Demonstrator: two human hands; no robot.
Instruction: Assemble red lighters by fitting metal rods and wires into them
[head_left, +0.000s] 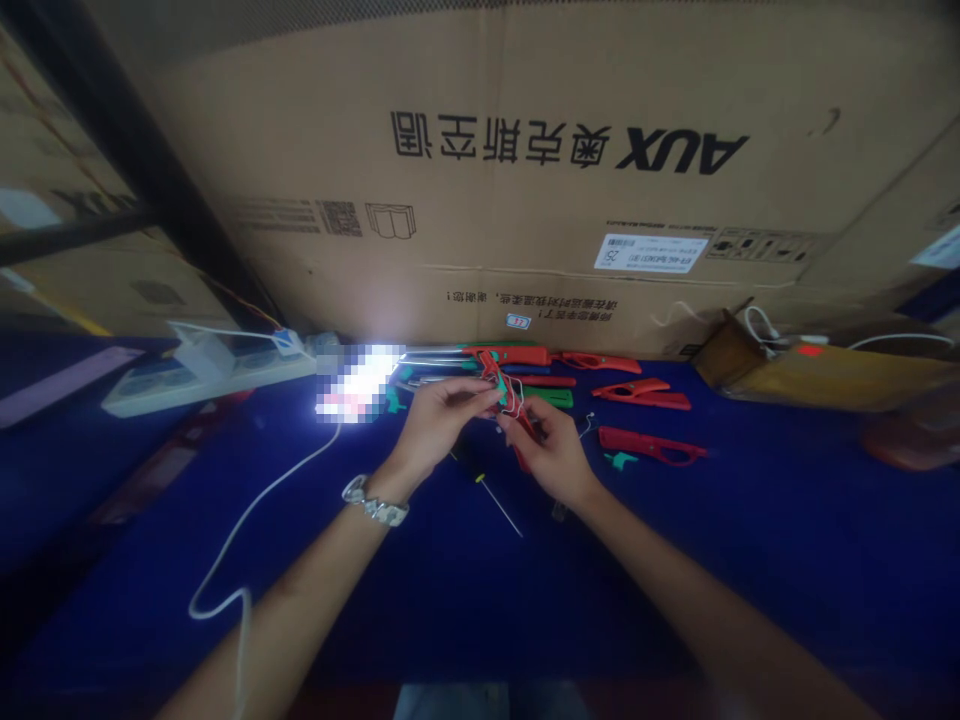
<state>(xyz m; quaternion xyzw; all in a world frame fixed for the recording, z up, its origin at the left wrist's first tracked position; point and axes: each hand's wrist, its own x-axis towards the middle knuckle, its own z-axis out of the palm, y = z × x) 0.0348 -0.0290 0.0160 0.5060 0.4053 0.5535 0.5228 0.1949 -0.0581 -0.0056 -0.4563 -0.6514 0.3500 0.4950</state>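
Observation:
My right hand point(559, 445) is wrapped round a red lighter handle point(523, 440), a half-open shell with thin white wires on it. The fingers of my left hand point(442, 420) pinch a small green trigger piece point(502, 384) at the upper end of that handle. Whether the trigger sits fully in the shell is hidden by my fingers. Just below my hands lies a screwdriver point(498, 503) with a thin metal shaft. Beyond them rest a red-and-green lighter point(517, 354) with a long metal tube and a green handle shell point(551, 397).
Several red lighter shells point(649, 443) and a loose green trigger point(621, 461) lie to the right. A glaring, pixelated patch point(360, 385) with a white cable point(259, 500) is at left, near a power strip point(210, 378). A large cardboard box point(487, 60) walls off the back.

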